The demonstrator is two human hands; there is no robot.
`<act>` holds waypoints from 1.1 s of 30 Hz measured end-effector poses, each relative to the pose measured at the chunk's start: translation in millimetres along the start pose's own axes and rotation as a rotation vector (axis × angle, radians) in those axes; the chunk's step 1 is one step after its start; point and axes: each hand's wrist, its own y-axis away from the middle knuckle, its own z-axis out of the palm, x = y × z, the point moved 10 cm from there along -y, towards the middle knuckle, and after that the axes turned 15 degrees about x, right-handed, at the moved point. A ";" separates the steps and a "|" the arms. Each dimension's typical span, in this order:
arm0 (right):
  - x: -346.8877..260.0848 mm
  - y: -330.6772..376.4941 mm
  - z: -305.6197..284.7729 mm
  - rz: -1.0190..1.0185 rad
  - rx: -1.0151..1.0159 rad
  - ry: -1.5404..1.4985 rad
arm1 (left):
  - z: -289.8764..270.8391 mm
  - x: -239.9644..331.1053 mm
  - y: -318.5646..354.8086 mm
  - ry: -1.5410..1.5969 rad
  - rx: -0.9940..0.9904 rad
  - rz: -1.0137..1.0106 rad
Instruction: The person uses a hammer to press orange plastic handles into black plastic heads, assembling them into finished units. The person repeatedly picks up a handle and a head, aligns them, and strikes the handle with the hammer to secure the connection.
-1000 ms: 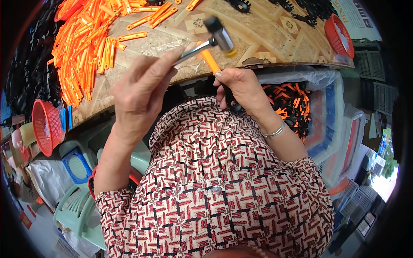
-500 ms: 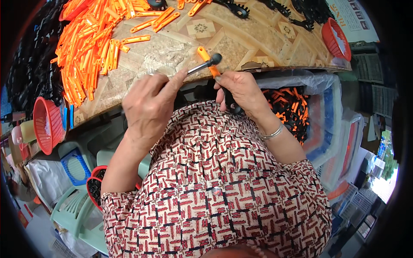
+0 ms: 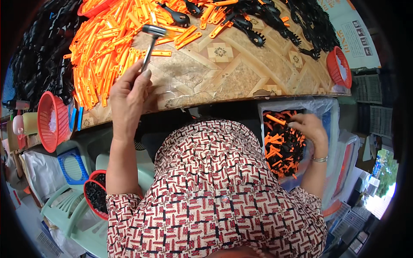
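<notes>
Hammer [image 3: 150, 41] on the table [image 3: 223, 73]; parts bin [image 3: 297, 142] below, right.

A small assembly workshop: heaps of orange plastic strips [image 3: 103, 51] and black parts [image 3: 38, 64] cover the worktable [image 3: 241, 73].

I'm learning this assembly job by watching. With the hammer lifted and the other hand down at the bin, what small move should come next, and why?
Probably bring the right hand back from the bin of orange-and-black pieces to the table. The left hand holds the hammer raised, and nothing lies on the bare patch before it.
</notes>
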 end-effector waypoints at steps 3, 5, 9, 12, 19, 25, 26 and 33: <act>-6.1 -21.3 -62.8 -0.027 0.333 0.248 | 19.0 -5.4 -7.2 0.145 -0.102 -0.095; -55.9 -47.8 -94.7 -0.197 0.542 0.012 | 29.8 -0.8 -11.3 0.051 -0.126 -0.048; -176.4 -101.3 -123.4 -0.729 0.887 -0.020 | 48.5 11.0 -26.8 -0.219 -0.143 -0.008; -226.5 -154.0 -111.0 -0.940 1.017 0.083 | 60.9 32.6 -38.5 -0.337 -0.114 0.217; -254.4 -193.6 -101.0 -1.065 0.911 0.235 | 104.8 35.5 -48.5 -0.649 -0.099 0.678; -260.2 -170.0 -110.3 -1.172 0.967 0.133 | 117.1 40.2 -46.5 -0.858 -0.039 0.716; -259.9 -169.6 -110.1 -1.190 0.924 0.134 | 120.7 45.7 -42.9 -0.879 -0.037 0.805; -251.4 -146.9 -102.8 -1.255 0.940 0.271 | 140.9 40.2 -50.5 -0.956 -0.171 0.861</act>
